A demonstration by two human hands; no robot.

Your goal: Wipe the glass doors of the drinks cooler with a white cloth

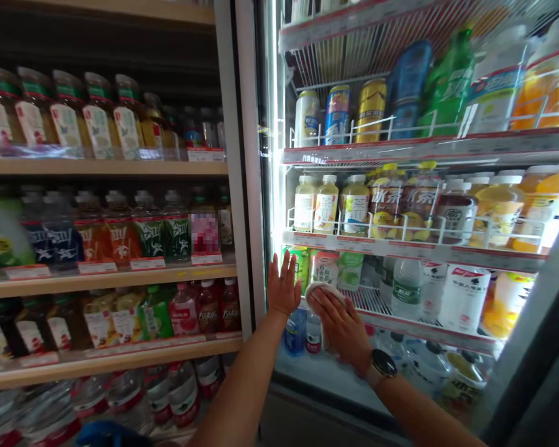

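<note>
My left hand [283, 285] lies flat against the glass door [400, 205] of a lit drinks fridge, fingers spread, near its left frame. Beside it, my right hand [342, 326] presses a small white cloth [317, 288] against the same glass, fingers laid over the cloth. A dark watch [382, 365] sits on my right wrist. Behind the glass, at hand height, stand pale green and pink-labelled bottles [326, 268] on a wire shelf.
The fridge holds cans [338, 115], yellow tea bottles [326, 203], water bottles [406, 288] and orange juice bottles [545, 87] on several shelves. To the left, open wooden shelves [107, 166] carry rows of bottled drinks. A dark door edge [535, 360] crosses the lower right.
</note>
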